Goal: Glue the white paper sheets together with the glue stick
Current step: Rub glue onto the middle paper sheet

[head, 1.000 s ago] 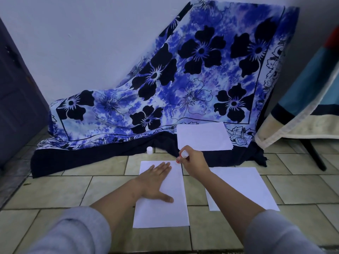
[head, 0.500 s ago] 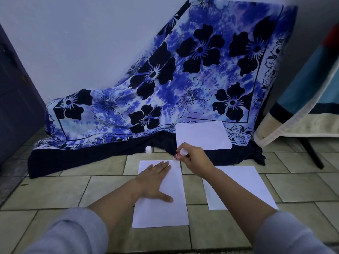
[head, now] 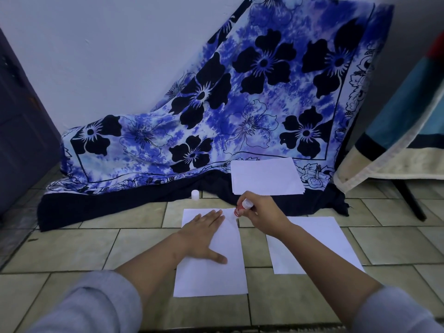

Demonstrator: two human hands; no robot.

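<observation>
A dark panelled door (head: 21, 131) closes the left edge. Glossy beige floor tiles (head: 72, 248) with dark grout run across the floor. A thin blue cloth (head: 240, 104) printed with black flowers drapes from the wall onto the floor. Just in front of its dark hem stands a small white round cap (head: 195, 195). The left hand (head: 204, 234) lies flat with straight fingers, pressing a smooth rectangular white sheet (head: 216, 277). At that sheet's far right corner, the tilted glue stick (head: 241, 207), red-labelled, touches the paper, gripped by the curled fingers of the right hand (head: 264, 215). Beyond it a stack of paper (head: 266, 176) rests on the cloth. A second sheet (head: 319, 243) lies partly under the right forearm. A thick striped blanket (head: 396, 140) hangs at the right.
</observation>
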